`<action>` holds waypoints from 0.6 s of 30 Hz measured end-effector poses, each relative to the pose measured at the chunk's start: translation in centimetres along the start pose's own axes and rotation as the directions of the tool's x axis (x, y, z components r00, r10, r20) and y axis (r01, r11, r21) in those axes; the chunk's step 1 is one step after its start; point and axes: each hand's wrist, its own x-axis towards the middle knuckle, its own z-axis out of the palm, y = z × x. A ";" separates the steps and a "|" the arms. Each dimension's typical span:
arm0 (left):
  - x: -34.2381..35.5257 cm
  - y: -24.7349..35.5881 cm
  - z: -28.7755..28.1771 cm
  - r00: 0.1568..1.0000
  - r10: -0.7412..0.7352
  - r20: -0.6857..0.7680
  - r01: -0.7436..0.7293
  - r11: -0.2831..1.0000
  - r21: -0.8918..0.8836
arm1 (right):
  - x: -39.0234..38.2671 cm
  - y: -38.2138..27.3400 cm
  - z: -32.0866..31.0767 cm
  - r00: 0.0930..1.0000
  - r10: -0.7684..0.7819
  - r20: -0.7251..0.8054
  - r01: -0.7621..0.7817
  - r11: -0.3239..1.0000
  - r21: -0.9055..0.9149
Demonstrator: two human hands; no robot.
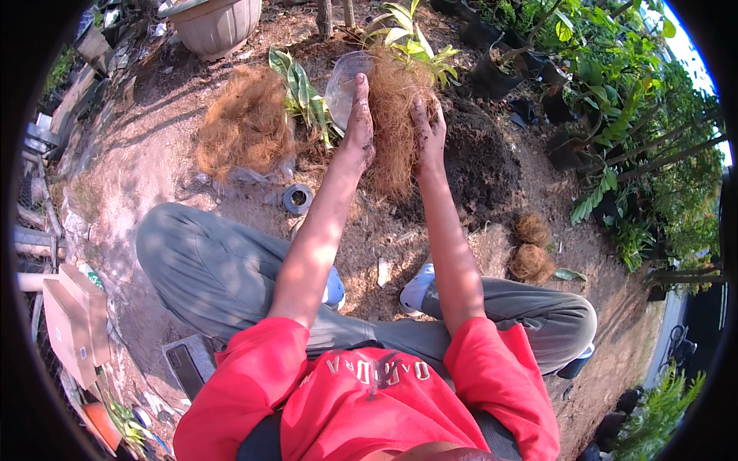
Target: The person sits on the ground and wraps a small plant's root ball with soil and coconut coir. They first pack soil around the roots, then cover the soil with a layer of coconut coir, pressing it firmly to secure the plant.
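A loose bundle of brown coconut fibre is pressed between my two soil-smudged hands. My left hand lies along its left side, thumb pointing up. From the right, my right hand cups it with bent fingers. Just behind the left hand is a clear plastic bowl; whether the hand touches it I cannot tell. Leafy yellow-green shoots rise beyond the fibre. Dark loose soil is heaped beside the right hand. A bigger heap of coconut fibre sits on the left, next to variegated leaves.
A roll of tape lies before my left knee. Two round fibre balls rest at the right. A large planter stands far left; potted plants line the right. Near my left hip are a phone and a cardboard box.
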 end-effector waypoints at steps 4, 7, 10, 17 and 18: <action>2.3 -1.2 -0.3 0.954 0.265 0.140 -0.295 0.908 0.296 | 0.8 -0.2 -1.6 0.998 -0.007 0.064 -0.010 0.963 0.268; 1.6 -0.7 0.0 0.925 0.337 0.174 -0.376 0.759 0.531 | 1.5 -0.1 -2.4 0.998 0.006 0.067 -0.023 0.964 0.263; 1.1 -0.2 0.1 0.918 0.346 0.192 -0.393 0.746 0.538 | 1.5 0.5 -2.3 0.997 0.072 0.027 -0.076 0.980 0.184; 0.0 0.5 0.5 0.891 0.369 0.263 -0.453 0.697 0.557 | 0.5 -0.5 -1.5 0.997 0.034 0.066 -0.044 0.987 0.157; 0.1 0.6 0.6 0.890 0.384 0.246 -0.453 0.680 0.577 | 0.2 -0.9 -1.2 0.998 0.042 0.036 -0.046 0.992 0.122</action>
